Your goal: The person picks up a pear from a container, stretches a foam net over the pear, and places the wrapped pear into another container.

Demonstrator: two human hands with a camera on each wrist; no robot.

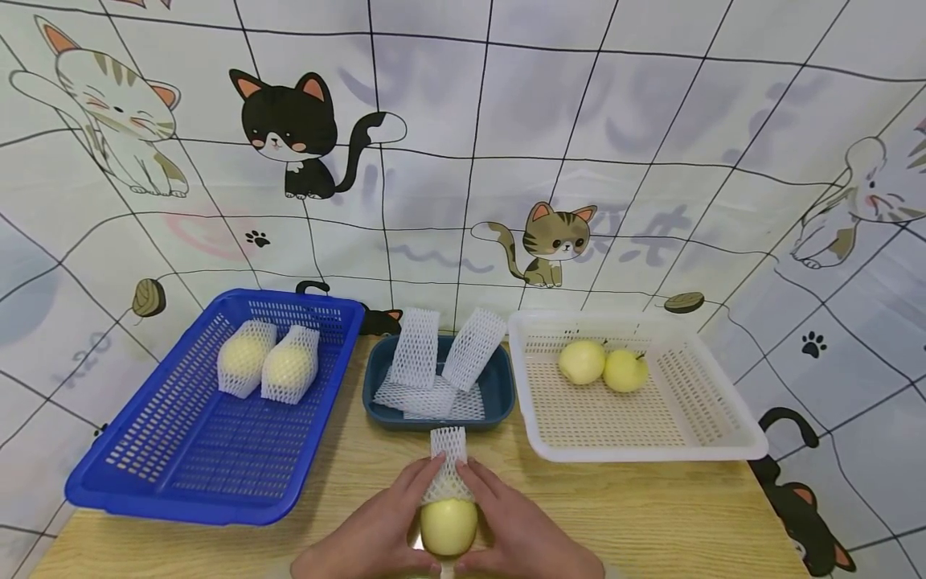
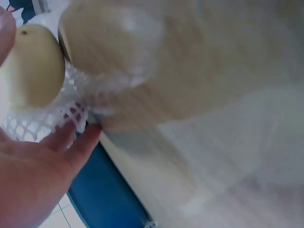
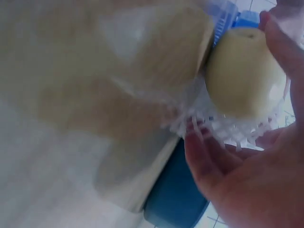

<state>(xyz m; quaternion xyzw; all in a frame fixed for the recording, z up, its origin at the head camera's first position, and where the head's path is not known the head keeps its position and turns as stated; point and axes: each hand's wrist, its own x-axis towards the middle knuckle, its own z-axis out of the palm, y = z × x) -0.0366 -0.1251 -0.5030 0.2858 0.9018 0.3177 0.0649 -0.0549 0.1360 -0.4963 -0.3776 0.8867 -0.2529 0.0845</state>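
Note:
A yellow-green apple (image 1: 448, 527) sits at the near middle of the table, a white foam net sleeve (image 1: 448, 465) covering its far end. My left hand (image 1: 382, 515) holds its left side, fingertips on the netting and thumb near the bare end. From the right, my right hand (image 1: 517, 523) mirrors this grip. In the left wrist view, the fingers (image 2: 83, 147) spread along the netting beside the bare apple (image 2: 38, 69). The right wrist view shows the net's open rim (image 3: 232, 130) stretched around the apple (image 3: 242, 71).
Beyond my hands stands a dark teal tray (image 1: 374, 410) with several foam nets (image 1: 415, 348). At left, a blue basket (image 1: 217, 458) holds two netted apples (image 1: 289, 366). At right, a white basket (image 1: 644, 454) holds two bare apples (image 1: 583, 362). A cat-print cloth (image 1: 434, 185) hangs behind.

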